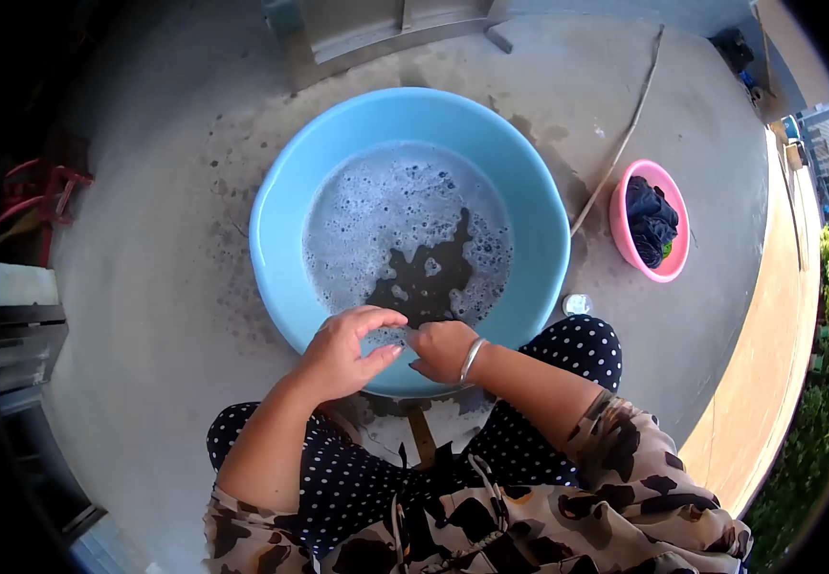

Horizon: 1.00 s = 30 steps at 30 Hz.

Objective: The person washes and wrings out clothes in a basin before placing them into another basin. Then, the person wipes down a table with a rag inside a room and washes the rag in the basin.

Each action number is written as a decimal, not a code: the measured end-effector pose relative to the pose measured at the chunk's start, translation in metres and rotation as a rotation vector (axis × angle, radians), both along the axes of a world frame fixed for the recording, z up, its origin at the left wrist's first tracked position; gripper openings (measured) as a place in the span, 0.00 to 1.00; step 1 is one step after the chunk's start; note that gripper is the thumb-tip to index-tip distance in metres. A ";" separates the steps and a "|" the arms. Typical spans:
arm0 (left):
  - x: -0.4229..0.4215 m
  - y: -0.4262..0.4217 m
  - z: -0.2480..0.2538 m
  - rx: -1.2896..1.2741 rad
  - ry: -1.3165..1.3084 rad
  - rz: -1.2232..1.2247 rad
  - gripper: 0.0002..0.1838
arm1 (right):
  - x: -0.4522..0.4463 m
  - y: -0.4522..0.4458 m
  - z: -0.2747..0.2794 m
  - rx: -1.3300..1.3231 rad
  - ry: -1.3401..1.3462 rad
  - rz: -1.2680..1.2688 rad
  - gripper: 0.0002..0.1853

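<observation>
A large light-blue basin (541,225) stands before me, holding dark water under soap suds (376,196). Over its near rim, my left hand (349,352) is curved, thumb and fingers apart, with nothing visible between them. Close beside it is my right hand (445,350), wearing a silver bangle (472,361). Its fingers are curled in towards the left hand, and whatever they may hold is hidden. The dark water shows through a gap in the foam just beyond both hands.
To the right, a pink basin (683,234) holds dark clothes (651,222). A long stick (630,129) lies on the concrete floor near it. A small clear container (577,304) sits by my right knee. Red chairs (46,196) stand far left.
</observation>
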<state>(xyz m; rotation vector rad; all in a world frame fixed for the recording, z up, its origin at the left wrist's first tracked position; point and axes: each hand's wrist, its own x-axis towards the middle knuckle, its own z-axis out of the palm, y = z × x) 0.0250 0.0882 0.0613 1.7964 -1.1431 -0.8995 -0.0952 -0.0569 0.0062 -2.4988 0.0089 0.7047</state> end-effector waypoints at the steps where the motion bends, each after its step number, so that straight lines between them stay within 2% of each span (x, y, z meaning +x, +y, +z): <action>1: 0.000 0.005 0.002 0.105 0.236 0.090 0.18 | 0.004 -0.002 0.005 0.083 -0.062 0.088 0.12; 2: 0.000 0.012 0.003 0.204 0.472 0.178 0.18 | 0.010 -0.002 0.012 0.315 -0.073 0.002 0.12; 3: 0.004 0.017 0.003 0.254 0.410 0.147 0.18 | 0.013 -0.003 0.018 0.544 -0.065 -0.091 0.12; 4: 0.010 0.021 0.001 0.290 0.339 0.116 0.19 | 0.019 -0.008 0.020 0.575 -0.039 -0.068 0.12; 5: 0.008 0.027 -0.013 0.280 0.497 0.235 0.21 | 0.027 -0.017 0.020 0.666 0.157 -0.245 0.13; 6: 0.008 0.024 -0.013 0.207 0.452 0.316 0.20 | 0.034 -0.021 0.019 0.743 0.356 -0.421 0.15; 10: 0.007 0.033 -0.017 0.303 0.566 0.236 0.24 | 0.034 -0.005 0.001 0.762 0.227 -0.491 0.16; 11: -0.001 0.034 -0.023 0.202 0.469 0.211 0.27 | 0.035 0.000 -0.002 0.989 0.396 -0.627 0.18; 12: 0.004 0.026 -0.016 0.165 0.529 0.134 0.26 | 0.038 0.006 -0.005 1.212 0.571 -0.746 0.19; 13: 0.006 0.021 -0.005 0.204 0.529 0.125 0.27 | 0.034 0.012 -0.011 1.317 0.689 -0.836 0.20; 14: -0.017 0.023 -0.026 0.031 0.414 0.228 0.28 | 0.027 0.024 -0.010 1.354 0.761 -1.144 0.19; 15: -0.041 0.026 -0.034 0.042 0.428 0.294 0.30 | 0.013 0.033 -0.010 1.361 0.821 -1.456 0.18; 16: -0.064 0.028 -0.031 0.063 0.480 0.327 0.30 | -0.029 0.041 -0.032 1.175 0.893 -1.548 0.15; 19: -0.135 0.049 0.024 0.088 0.839 0.226 0.29 | -0.097 0.045 0.008 1.003 1.217 -1.406 0.08; 20: -0.146 0.056 0.047 0.070 0.916 0.196 0.28 | -0.082 0.033 0.049 1.015 1.327 -1.253 0.08; 22: -0.133 0.072 0.081 0.027 0.891 0.237 0.28 | -0.024 0.023 0.156 0.963 1.304 -1.197 0.09; 23: -0.111 0.083 0.098 0.006 0.794 0.317 0.24 | 0.021 0.028 0.233 1.035 1.221 -1.261 0.03; 24: -0.090 0.096 0.112 -0.017 0.699 0.391 0.20 | 0.059 0.039 0.292 1.111 1.135 -1.328 0.04; 25: -0.069 0.113 0.117 -0.084 0.895 0.565 0.19 | 0.069 0.040 0.308 0.991 0.961 -1.291 0.01; 26: -0.049 0.133 0.120 -0.167 1.103 0.735 0.18 | 0.074 0.034 0.323 0.866 0.790 -1.249 0.05; 27: -0.011 0.165 0.143 -0.104 0.936 0.798 0.16 | 0.084 0.035 0.338 0.827 0.675 -1.289 0.03; 28: 0.018 0.196 0.172 0.044 0.899 0.972 0.15 | 0.092 0.039 0.351 0.791 0.563 -1.331 0.06; 29: 0.034 0.227 0.181 -0.033 0.992 1.146 0.14 | 0.099 0.048 0.355 0.746 0.460 -1.360 0.02; 30: 0.052 0.252 0.188 -0.118 1.083 1.318 0.14 | 0.113 0.062 0.356 0.744 0.446 -1.330 0.02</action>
